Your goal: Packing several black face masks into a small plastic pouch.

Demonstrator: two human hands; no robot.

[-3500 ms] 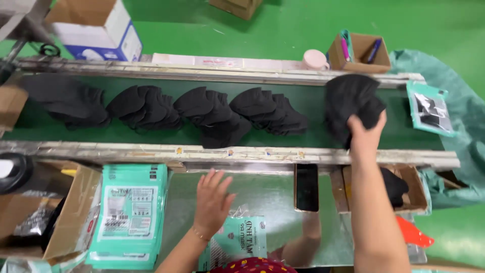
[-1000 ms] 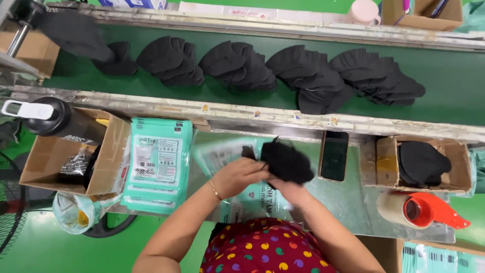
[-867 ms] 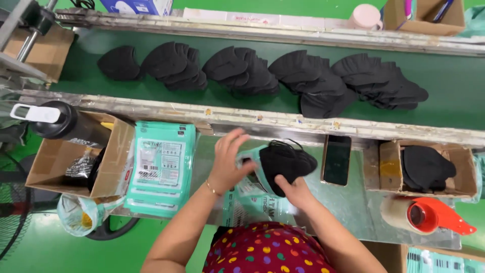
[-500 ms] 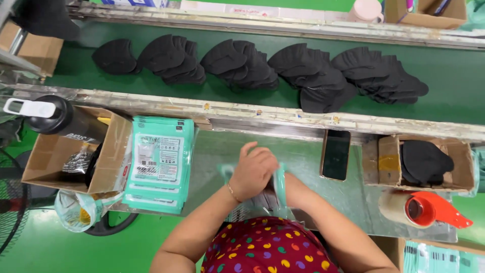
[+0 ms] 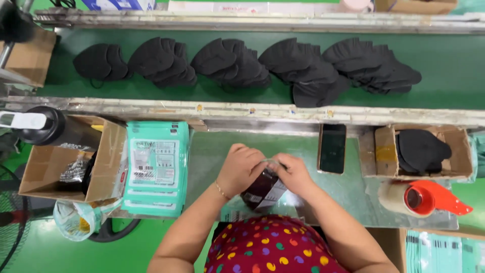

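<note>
gripping a pouch (image 5: 262, 189) tilted, mouth up-right, both hands (image 5: 268, 169).

Black masks (image 5: 242, 63) heaped on green conveyor (image 5: 444, 50), phone (image 5: 332, 148), teal packet stack (image 5: 156, 167), tape dispenser (image 5: 422, 198), cardboard boxes (image 5: 45, 172)

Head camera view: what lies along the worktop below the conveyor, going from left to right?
Black bottle → open cardboard box → stack of teal packets → left hand → right hand → black phone → small box of black masks.

A dark red garment with coloured polka dots, bare forearms, and a thin bracelet (image 5: 221, 189) on the left wrist.
</note>
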